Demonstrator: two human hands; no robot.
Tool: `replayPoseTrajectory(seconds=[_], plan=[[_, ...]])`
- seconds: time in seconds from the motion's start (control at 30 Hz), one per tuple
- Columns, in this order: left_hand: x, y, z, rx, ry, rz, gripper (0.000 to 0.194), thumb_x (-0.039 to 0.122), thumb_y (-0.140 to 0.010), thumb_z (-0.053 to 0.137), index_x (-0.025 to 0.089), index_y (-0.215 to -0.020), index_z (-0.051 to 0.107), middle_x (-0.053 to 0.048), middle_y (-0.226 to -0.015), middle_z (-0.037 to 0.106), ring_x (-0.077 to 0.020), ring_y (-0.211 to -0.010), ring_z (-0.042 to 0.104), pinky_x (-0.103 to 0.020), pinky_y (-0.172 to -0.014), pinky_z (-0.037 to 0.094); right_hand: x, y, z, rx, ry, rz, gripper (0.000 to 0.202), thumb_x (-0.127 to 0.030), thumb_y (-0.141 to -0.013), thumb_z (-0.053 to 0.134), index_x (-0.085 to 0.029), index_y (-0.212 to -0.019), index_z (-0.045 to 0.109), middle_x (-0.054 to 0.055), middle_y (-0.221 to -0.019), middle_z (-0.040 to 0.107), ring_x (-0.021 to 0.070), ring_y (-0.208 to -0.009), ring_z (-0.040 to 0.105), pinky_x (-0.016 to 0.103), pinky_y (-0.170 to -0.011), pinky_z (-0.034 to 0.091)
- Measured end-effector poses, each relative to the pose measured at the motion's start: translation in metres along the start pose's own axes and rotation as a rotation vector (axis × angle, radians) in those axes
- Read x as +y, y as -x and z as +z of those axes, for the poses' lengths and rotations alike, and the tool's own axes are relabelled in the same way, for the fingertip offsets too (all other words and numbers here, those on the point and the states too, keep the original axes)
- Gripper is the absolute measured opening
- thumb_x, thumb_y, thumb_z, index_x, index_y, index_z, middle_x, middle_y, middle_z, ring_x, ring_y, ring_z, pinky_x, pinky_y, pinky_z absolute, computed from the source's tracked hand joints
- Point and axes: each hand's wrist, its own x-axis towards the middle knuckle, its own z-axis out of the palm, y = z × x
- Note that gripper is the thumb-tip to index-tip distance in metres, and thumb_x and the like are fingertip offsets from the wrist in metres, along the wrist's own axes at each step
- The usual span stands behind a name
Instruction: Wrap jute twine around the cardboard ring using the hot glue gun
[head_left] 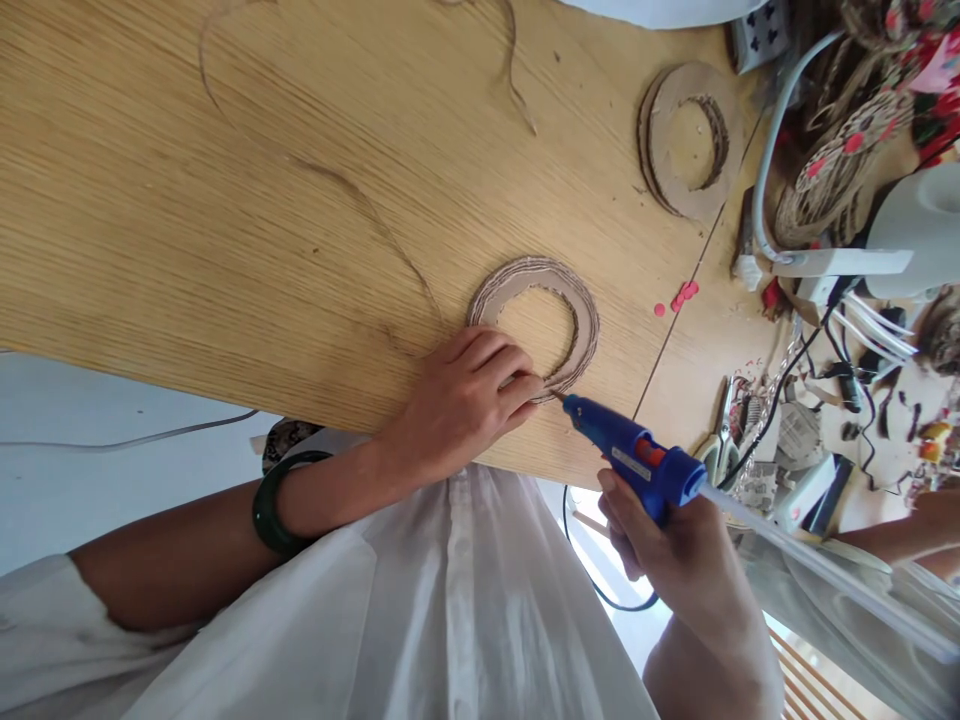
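Observation:
A cardboard ring (586, 310) with a layered, cord-like edge lies flat near the table's front edge. My left hand (480, 395) presses on its near left side, fingers curled together over the rim. From under that hand a thin brown cord (367, 210) trails away to the upper left. My right hand (667, 545) grips a blue hot glue gun (630, 450) by its handle, with a long clear glue stick (825, 570) sticking out of its back. The gun's nozzle tip is at the ring's near edge, right beside my left fingertips.
Two stacked cardboard rings (694, 140) lie at the back right. Small red discs (684, 296) are scattered by the table seam. Scissors (721, 440), cables and a power strip (759, 35) crowd the right side. Another person's arm (907, 530) shows at the right edge.

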Motion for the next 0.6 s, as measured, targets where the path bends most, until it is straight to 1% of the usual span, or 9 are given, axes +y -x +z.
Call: replayPoseTrajectory(seconds=[0.07,0.17,0.23,0.4,0.47,0.53,0.6], plan=[[-0.0002,0.0002,0.0003,0.01,0.001,-0.002,0.008,0.021,-0.099,0.059,0.019,-0.103,0.065,-0.005,-0.097,0.069,-0.0222,-0.101,0.061,-0.041,-0.094,0.049,-0.0012,0.0019,-0.0007,-0.007,0.0,0.062,0.043,-0.051,-0.093,0.066,-0.022,-0.065,0.05,-0.004,-0.044,0.047,0.0103,-0.032,0.042,0.025,-0.032,0.032],[-0.0004,0.0007,-0.0001,-0.01,-0.014,0.009,0.008,0.02,-0.098,0.062,0.018,-0.104,0.065,-0.006,-0.099,0.069,-0.0232,-0.102,0.06,-0.042,-0.094,0.049,-0.0016,0.0031,-0.0028,0.006,-0.086,0.109,0.039,-0.054,-0.094,0.064,-0.021,-0.075,0.054,-0.006,-0.046,0.047,0.0095,-0.032,0.042,0.022,-0.031,0.032],[-0.0005,0.001,-0.0006,-0.023,-0.021,0.014,0.008,0.019,-0.097,0.063,0.018,-0.105,0.065,-0.006,-0.1,0.068,-0.0236,-0.103,0.06,-0.042,-0.095,0.049,-0.0003,0.0022,-0.0036,0.011,-0.138,0.104,0.039,-0.055,-0.094,0.064,-0.021,-0.077,0.054,-0.006,-0.048,0.048,0.0092,-0.032,0.043,0.021,-0.031,0.032],[-0.0008,0.0015,-0.0009,-0.036,-0.008,0.023,0.012,0.02,-0.096,0.064,0.017,-0.108,0.064,-0.006,-0.102,0.068,-0.0243,-0.105,0.06,-0.043,-0.097,0.049,0.0031,-0.0017,0.0003,0.001,-0.158,0.061,0.04,-0.05,-0.096,0.064,-0.021,-0.071,0.05,-0.006,-0.046,0.047,0.0081,-0.033,0.043,0.021,-0.033,0.033],[-0.0008,0.0015,-0.0008,-0.036,-0.013,0.022,0.012,0.021,-0.096,0.064,0.017,-0.108,0.064,-0.006,-0.102,0.068,-0.0245,-0.104,0.06,-0.044,-0.096,0.049,0.0025,-0.0026,0.0025,-0.002,-0.186,0.063,0.037,-0.049,-0.096,0.064,-0.021,-0.075,0.052,-0.007,-0.046,0.046,0.0086,-0.033,0.044,0.021,-0.033,0.033],[-0.0007,0.0013,-0.0008,-0.034,-0.017,0.017,0.012,0.021,-0.096,0.064,0.017,-0.108,0.064,-0.007,-0.102,0.068,-0.0246,-0.104,0.06,-0.044,-0.095,0.05,0.0012,-0.0031,0.0039,0.004,-0.205,0.072,0.032,-0.049,-0.095,0.065,-0.021,-0.083,0.054,-0.009,-0.046,0.045,0.0086,-0.033,0.043,0.021,-0.033,0.033],[-0.0005,0.0012,-0.0009,-0.034,-0.01,0.011,0.012,0.021,-0.097,0.063,0.017,-0.108,0.064,-0.007,-0.102,0.068,-0.0246,-0.104,0.06,-0.043,-0.095,0.05,0.0002,-0.0033,0.0044,0.004,-0.189,0.083,0.033,-0.05,-0.094,0.066,-0.021,-0.085,0.055,-0.009,-0.046,0.045,0.0084,-0.033,0.042,0.02,-0.034,0.033]])
